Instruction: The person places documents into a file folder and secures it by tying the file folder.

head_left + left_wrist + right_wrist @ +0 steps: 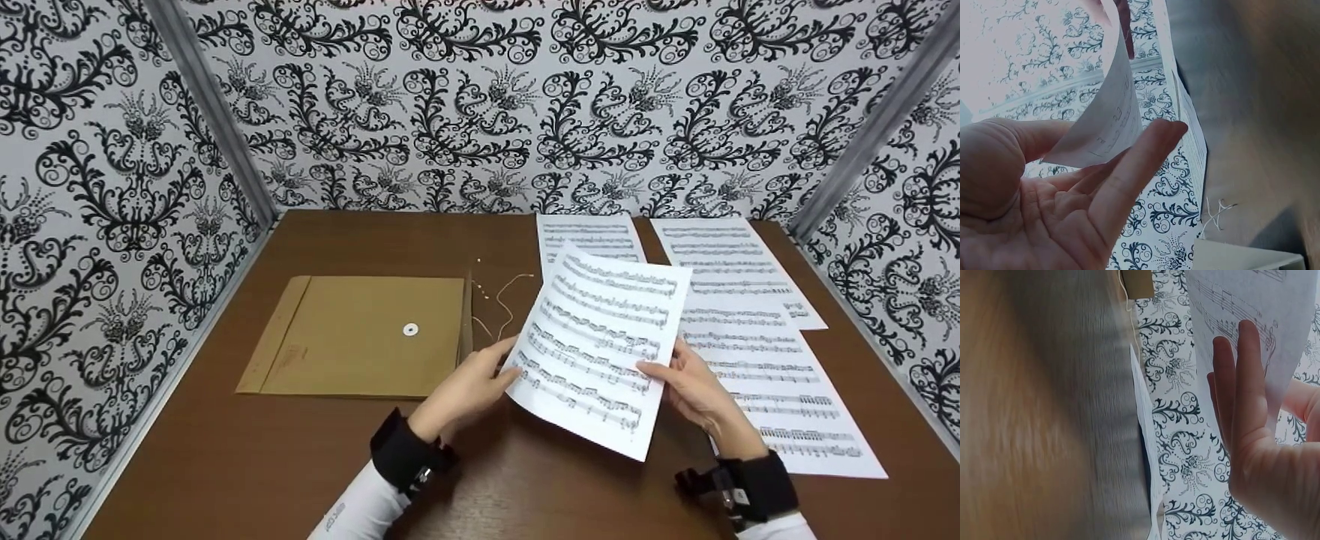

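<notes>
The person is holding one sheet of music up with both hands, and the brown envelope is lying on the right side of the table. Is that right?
Not quite. The brown envelope lies on the left side of the table, not the right; the head view shows it. The rest holds: the left hand and the right hand hold one sheet of music up between them.

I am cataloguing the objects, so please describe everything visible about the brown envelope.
The brown envelope is a large kraft paper one that lies flat on the wooden table, left of the music sheets. A white round button sits near its right end, where a thin loose string trails off. No hand touches it.
</notes>
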`<state>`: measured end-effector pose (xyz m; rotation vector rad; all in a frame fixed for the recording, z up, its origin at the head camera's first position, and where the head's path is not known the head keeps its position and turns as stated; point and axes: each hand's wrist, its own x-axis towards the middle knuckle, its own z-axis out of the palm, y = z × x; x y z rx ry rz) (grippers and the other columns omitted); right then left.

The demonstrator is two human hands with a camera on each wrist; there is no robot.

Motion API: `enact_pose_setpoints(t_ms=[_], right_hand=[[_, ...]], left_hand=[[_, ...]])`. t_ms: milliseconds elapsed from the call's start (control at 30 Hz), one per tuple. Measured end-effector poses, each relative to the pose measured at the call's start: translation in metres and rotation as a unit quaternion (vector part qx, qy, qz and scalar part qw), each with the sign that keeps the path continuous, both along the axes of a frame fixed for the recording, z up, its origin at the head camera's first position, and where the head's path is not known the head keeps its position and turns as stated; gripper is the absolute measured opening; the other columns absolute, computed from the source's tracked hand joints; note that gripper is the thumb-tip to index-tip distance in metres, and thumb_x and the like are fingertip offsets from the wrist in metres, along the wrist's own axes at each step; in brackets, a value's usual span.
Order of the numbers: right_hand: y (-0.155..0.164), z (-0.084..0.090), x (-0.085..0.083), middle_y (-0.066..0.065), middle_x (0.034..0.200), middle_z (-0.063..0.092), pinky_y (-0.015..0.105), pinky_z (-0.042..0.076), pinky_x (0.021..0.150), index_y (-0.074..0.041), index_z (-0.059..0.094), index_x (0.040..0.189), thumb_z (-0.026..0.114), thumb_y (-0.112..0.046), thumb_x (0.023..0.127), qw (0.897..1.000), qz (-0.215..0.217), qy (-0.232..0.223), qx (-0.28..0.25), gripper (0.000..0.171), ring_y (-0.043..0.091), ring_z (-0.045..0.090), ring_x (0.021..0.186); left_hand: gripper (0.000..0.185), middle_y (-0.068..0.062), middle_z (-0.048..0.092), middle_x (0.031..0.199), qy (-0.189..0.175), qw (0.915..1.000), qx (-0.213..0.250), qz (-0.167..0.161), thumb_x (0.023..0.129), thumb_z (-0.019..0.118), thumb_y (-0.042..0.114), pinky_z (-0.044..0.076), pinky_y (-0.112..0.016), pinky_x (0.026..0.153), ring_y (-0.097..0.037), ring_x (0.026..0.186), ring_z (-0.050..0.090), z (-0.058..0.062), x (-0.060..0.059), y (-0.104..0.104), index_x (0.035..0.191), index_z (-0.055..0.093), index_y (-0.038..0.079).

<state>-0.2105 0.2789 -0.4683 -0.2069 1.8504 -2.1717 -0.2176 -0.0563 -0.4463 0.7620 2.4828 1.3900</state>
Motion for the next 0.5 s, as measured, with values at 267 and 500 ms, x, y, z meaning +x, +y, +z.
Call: enact_pose_setpoints(t_ms=[267,500], right_hand=[[-0.006,-0.001,0.000,-0.007,0.119,0.075,0.039,0.062,0.090,0.001,0.022,0.151,0.057,0.005,0.098,1.000,0.005,-0.004,0.000,0.063,0.016,0.076,0.105],[-0.010,0.001,0.001,-0.007,0.119,0.075,0.038,0.062,0.090,-0.003,0.028,0.150,0.058,0.002,0.099,1.000,0.010,-0.012,0.005,0.059,0.015,0.076,0.106]], left_hand=[[0.049,-0.027,0.066,0.133,0.003,0.9994,0.034,-0.011,0.101,0.049,-0.002,0.059,-0.045,0.093,-0.035,0.111,0.071,0.002,-0.006,-0.007,0.149,0.045,-0.007],[0.052,-0.030,0.066,0.129,-0.033,0.9960,0.072,-0.041,0.098,0.044,-0.007,0.055,-0.022,0.075,-0.031,0.098,0.071,0.004,-0.014,-0.015,0.149,0.044,-0.008]])
